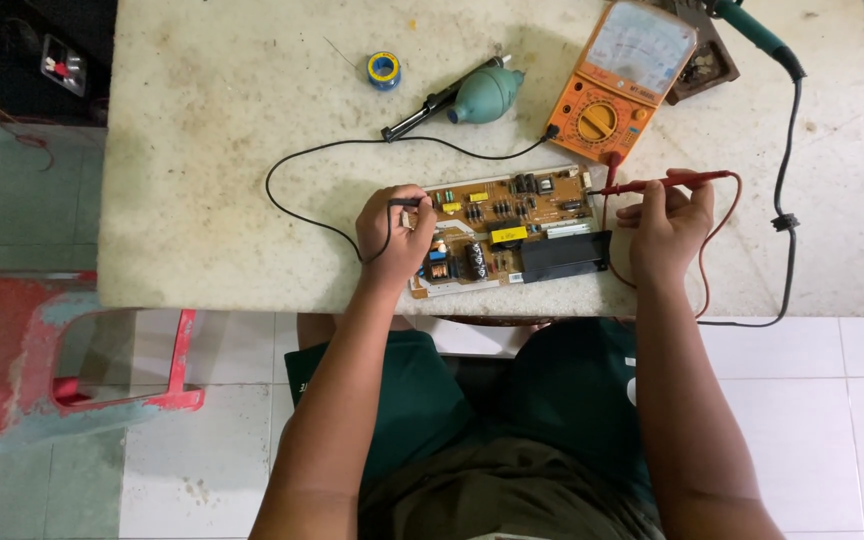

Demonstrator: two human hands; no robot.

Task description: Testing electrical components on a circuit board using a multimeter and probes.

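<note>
**Both probes down on the board**

The tan rectangular circuit board (507, 232) lies at the near edge of the worn white table (202, 150). The left hand (392, 235) is pinched shut on the black test probe (407, 203), tip at the board's left end. The right hand (667, 222) is clamped on the red test probe (667, 182), pointing at the board's right corner. Just behind sits the orange analogue multimeter (620, 80).

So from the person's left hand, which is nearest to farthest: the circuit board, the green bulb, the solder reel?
From the left hand:
1. Circuit board, right beside it, touching.
2. Green bulb, up and to the right.
3. Solder reel, straight up, slightly farther.
</note>
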